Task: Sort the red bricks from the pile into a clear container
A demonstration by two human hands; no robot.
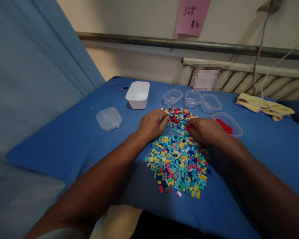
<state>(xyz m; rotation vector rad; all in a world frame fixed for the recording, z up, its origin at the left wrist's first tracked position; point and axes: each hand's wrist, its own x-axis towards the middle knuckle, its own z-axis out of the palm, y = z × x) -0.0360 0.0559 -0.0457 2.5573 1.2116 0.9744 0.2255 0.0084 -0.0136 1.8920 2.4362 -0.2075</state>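
Small multicoloured toy bricks lie in two joined heaps: a large near heap (pixel 179 159) and a smaller far heap (pixel 177 116) with many red pieces. My left hand (pixel 153 124) rests at the left edge of the far heap, its fingers curled together; whatever they hold is hidden. My right hand (pixel 203 130) is at the right side, where the heaps meet, with its fingers pinched and a red toy brick (pixel 188 128) at the tips. Just beyond that hand, a clear plastic tub (pixel 237 130) contains red bricks.
Behind the heaps stand three clear tubs (pixel 173 97) and a deeper white container (pixel 139 99). A clear lid (pixel 109 119) lies to the left. A yellow cloth (pixel 264 105) is at the back right of the blue-covered table (pixel 72 142). A blue curtain (pixel 40 59) hangs left.
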